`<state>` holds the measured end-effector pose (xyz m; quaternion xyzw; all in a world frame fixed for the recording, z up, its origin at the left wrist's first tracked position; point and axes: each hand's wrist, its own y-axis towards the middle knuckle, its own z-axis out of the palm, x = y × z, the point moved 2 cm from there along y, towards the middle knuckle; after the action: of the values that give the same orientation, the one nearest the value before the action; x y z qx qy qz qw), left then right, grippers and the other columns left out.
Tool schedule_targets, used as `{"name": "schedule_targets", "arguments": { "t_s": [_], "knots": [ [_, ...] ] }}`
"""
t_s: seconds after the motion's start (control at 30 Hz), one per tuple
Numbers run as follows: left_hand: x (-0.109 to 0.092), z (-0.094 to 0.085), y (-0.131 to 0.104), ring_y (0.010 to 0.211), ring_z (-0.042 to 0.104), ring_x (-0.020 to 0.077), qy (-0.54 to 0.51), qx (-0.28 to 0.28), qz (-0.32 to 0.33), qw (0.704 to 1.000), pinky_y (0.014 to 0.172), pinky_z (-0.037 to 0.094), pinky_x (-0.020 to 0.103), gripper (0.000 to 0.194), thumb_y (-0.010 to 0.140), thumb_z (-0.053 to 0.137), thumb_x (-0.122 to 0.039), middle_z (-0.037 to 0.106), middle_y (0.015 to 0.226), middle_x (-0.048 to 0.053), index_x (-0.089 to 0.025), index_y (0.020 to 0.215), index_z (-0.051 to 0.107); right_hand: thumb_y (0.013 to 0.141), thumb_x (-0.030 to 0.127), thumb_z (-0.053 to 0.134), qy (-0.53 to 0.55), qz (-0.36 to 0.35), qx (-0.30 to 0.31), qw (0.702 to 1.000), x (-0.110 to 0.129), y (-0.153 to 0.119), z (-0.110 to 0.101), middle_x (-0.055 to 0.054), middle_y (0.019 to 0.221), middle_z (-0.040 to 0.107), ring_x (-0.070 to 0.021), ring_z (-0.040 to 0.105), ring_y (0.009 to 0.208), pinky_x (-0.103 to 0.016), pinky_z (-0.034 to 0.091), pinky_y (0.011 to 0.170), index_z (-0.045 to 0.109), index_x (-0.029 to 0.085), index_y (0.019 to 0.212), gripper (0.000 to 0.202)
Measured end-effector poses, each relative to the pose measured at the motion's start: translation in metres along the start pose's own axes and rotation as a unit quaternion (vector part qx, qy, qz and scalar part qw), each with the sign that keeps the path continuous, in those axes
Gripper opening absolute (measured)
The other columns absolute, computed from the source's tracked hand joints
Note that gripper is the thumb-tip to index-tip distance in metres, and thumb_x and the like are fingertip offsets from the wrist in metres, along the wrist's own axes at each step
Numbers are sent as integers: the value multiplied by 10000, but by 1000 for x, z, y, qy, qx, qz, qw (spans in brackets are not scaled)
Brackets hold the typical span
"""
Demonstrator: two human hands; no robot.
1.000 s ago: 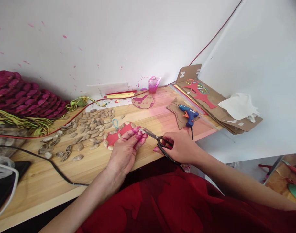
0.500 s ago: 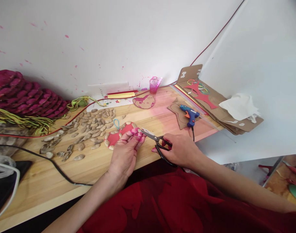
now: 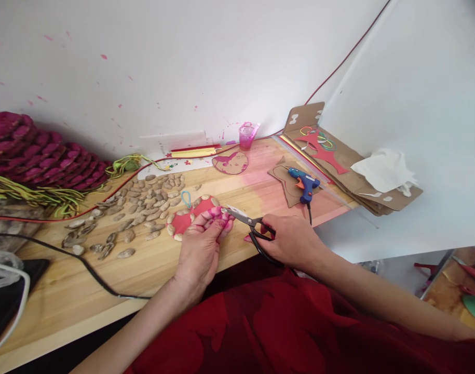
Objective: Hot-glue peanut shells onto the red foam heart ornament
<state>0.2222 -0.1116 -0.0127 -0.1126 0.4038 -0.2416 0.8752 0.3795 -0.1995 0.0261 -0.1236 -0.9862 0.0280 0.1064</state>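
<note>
My right hand (image 3: 286, 236) is closed around the black handles of the scissors (image 3: 249, 218), whose blades point left. My left hand (image 3: 204, 234), with pink-stained fingertips, pinches a small pale shell-like piece (image 3: 224, 210) right at the scissor tips. The fingers hide most of that piece. Just beyond my left hand lies a red cutout (image 3: 181, 223) edged with pale shell-like pieces, a light-blue loop (image 3: 186, 198) at its top. To the left, many loose brown shell-like pieces (image 3: 144, 200) are spread over the wooden table (image 3: 116, 272).
A blue glue gun (image 3: 305, 182) rests on a cardboard shape (image 3: 280, 176). Near the wall stand a cup of pink liquid (image 3: 246, 137) and a round cardboard piece (image 3: 231, 163). Cardboard sheets (image 3: 371, 202) lie right. A black cable (image 3: 89, 265) crosses the table by a pink scaly bundle (image 3: 46, 153).
Both hands stay almost where they were, the scissor tips still at the small pale piece. The view has shifted very slightly.
</note>
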Motion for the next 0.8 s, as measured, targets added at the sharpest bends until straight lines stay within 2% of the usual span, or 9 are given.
{"name": "schedule_targets", "arguments": {
  "t_s": [0.23, 0.33, 0.4, 0.47, 0.53, 0.6, 0.67, 0.73, 0.8],
  "knots": [
    [1, -1, 3, 776, 760, 124, 8, 1, -6, 1000, 718, 622, 169, 182, 719, 836, -31, 770, 832, 29, -128, 826, 724, 927, 556, 605, -15, -2, 10, 1000, -4, 4, 0, -59, 776, 745, -223, 672, 740, -315, 311, 633, 622, 212, 778, 375],
    [-1, -1, 3, 797, 770, 138, 12, 9, -14, 1000, 723, 626, 174, 199, 704, 861, -59, 777, 834, 32, -137, 821, 719, 914, 578, 612, 14, -1, -17, 1000, -9, 6, -3, -48, 714, 710, -197, 619, 670, -313, 303, 614, 596, 209, 728, 412],
    [-3, -1, 2, 792, 770, 139, 11, 17, -12, 1000, 729, 629, 178, 229, 677, 886, -76, 775, 825, 26, -140, 818, 717, 887, 600, 633, 54, 3, -34, 998, -13, 8, -4, -38, 661, 662, -179, 571, 626, -310, 295, 596, 577, 208, 684, 445],
    [-5, -2, 2, 774, 765, 137, 11, 31, -11, 999, 715, 629, 178, 274, 638, 916, -99, 768, 812, 18, -140, 827, 721, 842, 655, 654, 164, 24, 3, 986, -17, 10, -3, -15, 608, 594, -154, 516, 565, -298, 292, 556, 577, 208, 676, 484],
    [-10, -4, 2, 743, 755, 129, 13, 46, -2, 999, 692, 629, 178, 319, 602, 946, -139, 756, 804, 5, -146, 835, 727, 802, 747, 633, 335, 62, 99, 935, -19, 12, 2, 15, 580, 536, -130, 472, 490, -280, 297, 497, 606, 205, 741, 546],
    [-18, -9, 2, 704, 740, 117, 21, 58, 18, 998, 672, 629, 182, 355, 582, 968, -189, 750, 809, -5, -158, 847, 734, 793, 822, 565, 474, 84, 184, 857, -18, 13, 7, 34, 577, 515, -112, 449, 434, -264, 295, 452, 629, 194, 835, 632],
    [-29, -17, 1, 678, 727, 107, 38, 63, 49, 996, 653, 626, 181, 378, 576, 980, -229, 748, 810, -10, -170, 863, 741, 812, 861, 473, 540, 75, 215, 810, -16, 13, 8, 36, 577, 513, -101, 434, 415, -252, 270, 431, 636, 185, 885, 699],
    [-43, -27, 1, 694, 728, 110, 66, 60, 88, 992, 652, 626, 182, 386, 579, 983, -250, 749, 810, -9, -179, 876, 747, 828, 853, 443, 529, 61, 217, 818, -14, 14, 7, 30, 572, 516, -103, 434, 426, -251, 266, 435, 639, 183, 877, 699],
    [-59, -41, -1, 727, 735, 121, 102, 54, 136, 984, 679, 638, 202, 379, 593, 977, -260, 755, 837, -6, -183, 889, 753, 815, 789, 542, 429, 58, 170, 885, -14, 16, 4, 16, 586, 542, -118, 467, 476, -260, 294, 466, 631, 193, 814, 603]
  ]
}}
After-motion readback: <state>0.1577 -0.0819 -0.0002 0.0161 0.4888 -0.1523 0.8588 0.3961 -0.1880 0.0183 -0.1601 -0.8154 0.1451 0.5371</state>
